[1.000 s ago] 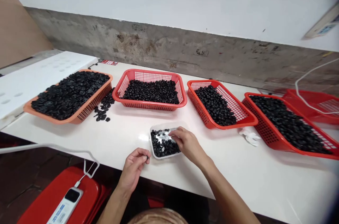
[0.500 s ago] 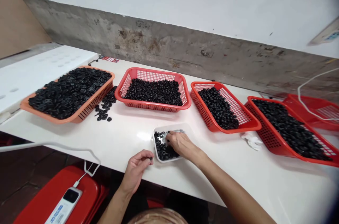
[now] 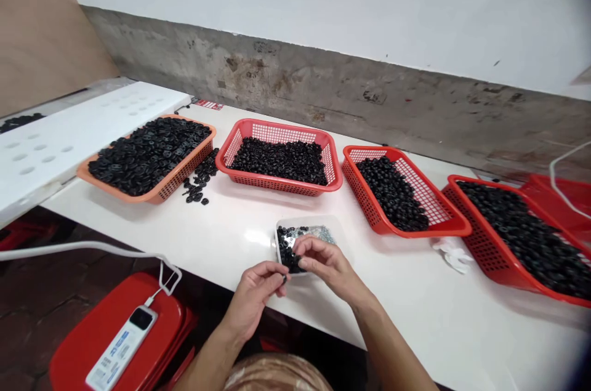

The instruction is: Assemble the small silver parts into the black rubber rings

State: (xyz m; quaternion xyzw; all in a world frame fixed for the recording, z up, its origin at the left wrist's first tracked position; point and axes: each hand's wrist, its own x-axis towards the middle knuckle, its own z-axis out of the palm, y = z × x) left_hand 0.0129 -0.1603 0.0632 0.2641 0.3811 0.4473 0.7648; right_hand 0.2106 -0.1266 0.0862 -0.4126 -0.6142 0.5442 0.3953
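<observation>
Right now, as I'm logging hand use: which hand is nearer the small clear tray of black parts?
Right. The right hand is over the near edge of the clear tray; the left hand is just off its near-left corner.

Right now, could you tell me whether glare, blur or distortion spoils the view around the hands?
Head view: a glare patch on the white table beside the clear tray; left hand and right hand sharp, though what their fingers pinch is too small to resolve; right edge dark and blurred.
</observation>
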